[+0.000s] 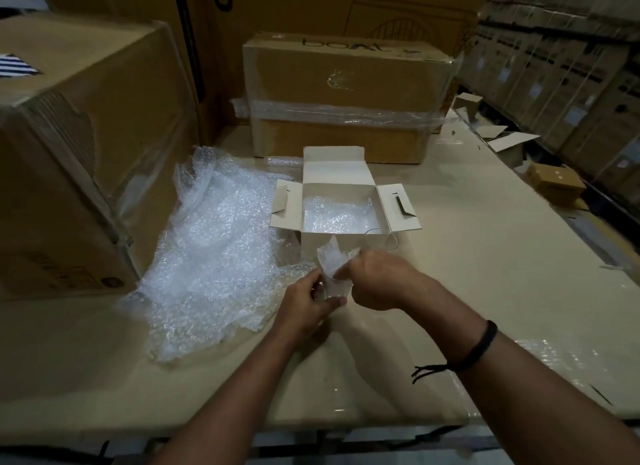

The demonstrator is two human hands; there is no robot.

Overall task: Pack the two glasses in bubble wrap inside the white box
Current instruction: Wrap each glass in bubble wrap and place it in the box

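The white box (pixel 313 246) is smooth, matt paperboard. The bubble wrap sheet (pixel 214 257) beside it is clear plastic, dimpled and glinting, and the same material lines the box floor. The glass (pixel 332 290) is clear and smooth and has a crumpled bubble wrap scrap (pixel 334 257) in it. The table (pixel 485 274) is smooth beige with a soft sheen. The taped carton (pixel 346 84) is matt brown cardboard banded in glossy clear film. The wrist cord (pixel 483 345) is matt black thread.
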